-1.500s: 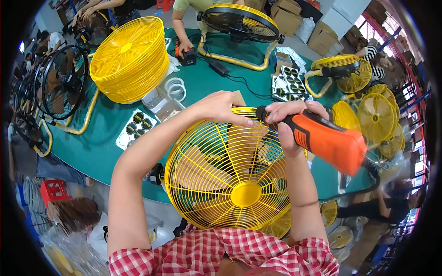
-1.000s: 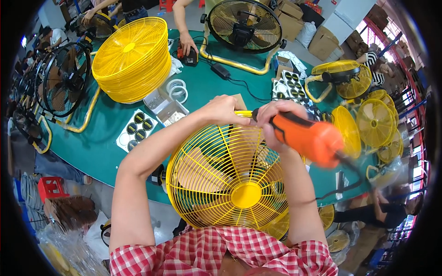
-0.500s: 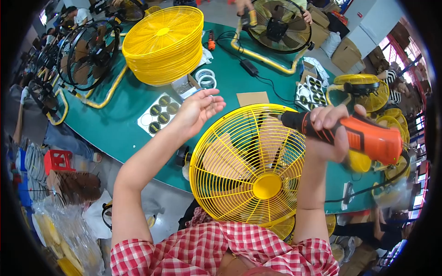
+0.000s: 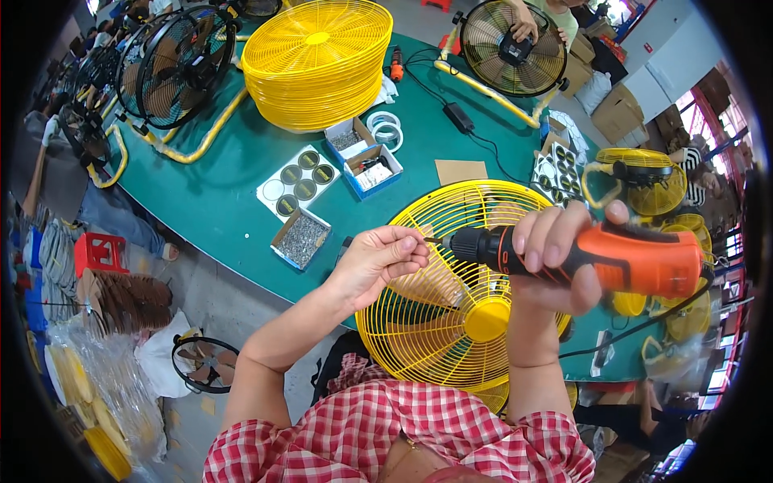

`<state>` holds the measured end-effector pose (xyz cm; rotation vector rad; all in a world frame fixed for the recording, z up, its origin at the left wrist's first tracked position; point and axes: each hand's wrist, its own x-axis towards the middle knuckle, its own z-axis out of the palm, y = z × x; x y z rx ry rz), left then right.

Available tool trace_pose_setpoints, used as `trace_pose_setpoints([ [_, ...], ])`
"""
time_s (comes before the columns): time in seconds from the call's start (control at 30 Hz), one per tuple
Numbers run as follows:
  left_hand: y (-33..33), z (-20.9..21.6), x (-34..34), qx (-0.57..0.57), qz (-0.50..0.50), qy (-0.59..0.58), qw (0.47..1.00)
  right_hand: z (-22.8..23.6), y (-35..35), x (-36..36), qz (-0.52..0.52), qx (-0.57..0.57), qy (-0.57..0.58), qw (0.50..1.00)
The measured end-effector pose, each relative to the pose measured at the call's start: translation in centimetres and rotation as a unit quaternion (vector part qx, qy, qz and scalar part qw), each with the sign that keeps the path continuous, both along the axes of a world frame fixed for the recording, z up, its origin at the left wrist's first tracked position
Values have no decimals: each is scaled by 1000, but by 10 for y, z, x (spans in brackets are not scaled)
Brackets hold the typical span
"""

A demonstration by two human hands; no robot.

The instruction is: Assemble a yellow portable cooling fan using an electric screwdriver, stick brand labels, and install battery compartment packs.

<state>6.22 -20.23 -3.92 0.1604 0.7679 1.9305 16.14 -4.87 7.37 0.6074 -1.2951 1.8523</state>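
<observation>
A worker in a red-and-white checked shirt grips an orange-and-black power driver (image 4: 644, 262) in the right hand (image 4: 555, 258), fingers wrapped around its body above a round yellow wire-guarded fan (image 4: 487, 322) at the near edge of a green-topped bench (image 4: 217, 205). The left hand (image 4: 385, 262) meets the driver's thin dark bit, its grip closed, thumb and fingertips pinched together at the tip; whether they hold some small piece cannot be told. Beside the left forearm stands an open cardboard box of small metal parts (image 4: 301, 239), near a white sheet of round black stickers (image 4: 298, 183). Beyond rises a tall stack of yellow wire guards (image 4: 314, 92), with white tape rolls (image 4: 386, 129) just beside it.
</observation>
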Motion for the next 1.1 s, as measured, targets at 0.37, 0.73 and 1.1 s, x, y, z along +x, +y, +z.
trace_pose_setpoints([
  [0.37,-5,-8,-2,12,-19,72,997,-6,4,-8,63,-10,-21,998],
  [0.73,37,-13,-43,-100,134,530,831,-28,12,-36,-34,50,20,998],
  [1.1,55,-30,-57,-167,145,575,788,-59,23,-61,-126,221,5,967],
])
